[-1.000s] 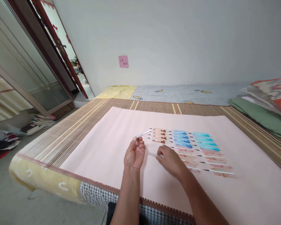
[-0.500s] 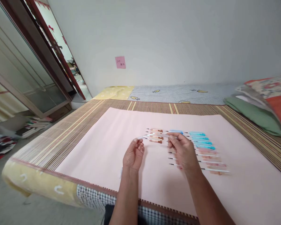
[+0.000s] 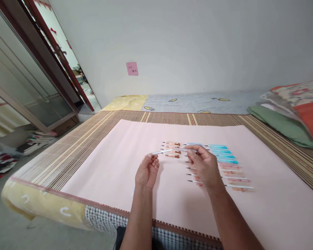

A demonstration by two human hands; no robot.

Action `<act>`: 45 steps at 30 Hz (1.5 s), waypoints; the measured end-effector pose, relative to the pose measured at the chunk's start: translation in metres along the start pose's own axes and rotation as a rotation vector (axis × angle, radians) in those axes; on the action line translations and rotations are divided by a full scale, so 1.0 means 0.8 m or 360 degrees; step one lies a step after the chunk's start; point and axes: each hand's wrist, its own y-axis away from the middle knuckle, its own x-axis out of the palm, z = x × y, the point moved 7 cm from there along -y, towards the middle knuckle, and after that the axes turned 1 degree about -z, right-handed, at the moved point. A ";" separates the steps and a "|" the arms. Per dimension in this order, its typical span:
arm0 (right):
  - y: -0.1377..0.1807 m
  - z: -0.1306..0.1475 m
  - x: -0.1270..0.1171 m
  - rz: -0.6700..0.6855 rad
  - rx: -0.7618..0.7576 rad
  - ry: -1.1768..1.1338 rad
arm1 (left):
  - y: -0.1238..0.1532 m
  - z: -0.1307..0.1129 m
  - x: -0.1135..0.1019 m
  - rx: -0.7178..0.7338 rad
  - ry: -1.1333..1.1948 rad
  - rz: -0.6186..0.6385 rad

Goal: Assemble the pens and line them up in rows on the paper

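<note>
My left hand (image 3: 147,172) pinches a thin white pen refill (image 3: 162,151) between thumb and fingertips. My right hand (image 3: 203,166) pinches a slim, clear pen barrel (image 3: 184,149). The two pieces nearly line up above the sheet, their ends close together; I cannot tell whether they touch. Behind them lie short brown pens (image 3: 172,156) with dark tips. Beyond and beside my right hand are bright blue pens (image 3: 227,157). Pinkish pens (image 3: 240,188) with white sticks lie to the right of my right wrist, partly hidden by it.
A pale pink sheet (image 3: 101,173) covers much of the striped mat (image 3: 67,149) on the bed. Green folded cloth (image 3: 279,125) and an orange patterned pillow (image 3: 307,111) lie at the right. A pink note (image 3: 131,68) is stuck on the wall.
The view has shifted slightly. Both hands keep their pinches, with the refill and the clear barrel held end to end much as before.
</note>
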 end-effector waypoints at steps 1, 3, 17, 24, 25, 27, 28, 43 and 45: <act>0.000 0.001 0.001 0.0016 -0.0013 0.0002 | 0.000 0.000 0.000 0.0001 -0.0007 0.0007; 0.001 0.004 0.002 0.0056 -0.0043 0.0037 | -0.001 0.000 0.000 0.0010 -0.0031 0.0030; 0.006 0.010 0.020 0.0339 -0.0194 0.0189 | 0.005 -0.001 0.008 0.0069 -0.0344 0.0222; 0.008 0.015 0.024 0.0394 -0.0235 0.0255 | 0.004 -0.002 0.005 0.0065 -0.0399 0.0213; 0.007 0.015 0.024 0.0385 -0.0240 0.0269 | 0.004 -0.001 0.005 0.0060 -0.0400 0.0211; 0.007 0.013 0.024 0.0351 -0.0223 0.0275 | 0.005 -0.001 0.006 0.0053 -0.0405 0.0219; 0.006 0.011 0.024 0.0332 -0.0196 0.0266 | 0.006 -0.001 0.006 0.0053 -0.0406 0.0227; 0.006 -0.004 0.032 0.0275 0.0004 0.0196 | 0.009 -0.003 0.014 0.0051 -0.0160 0.0254; 0.006 -0.004 0.033 0.0274 0.0000 0.0194 | 0.008 -0.001 0.014 0.0034 -0.0071 0.0253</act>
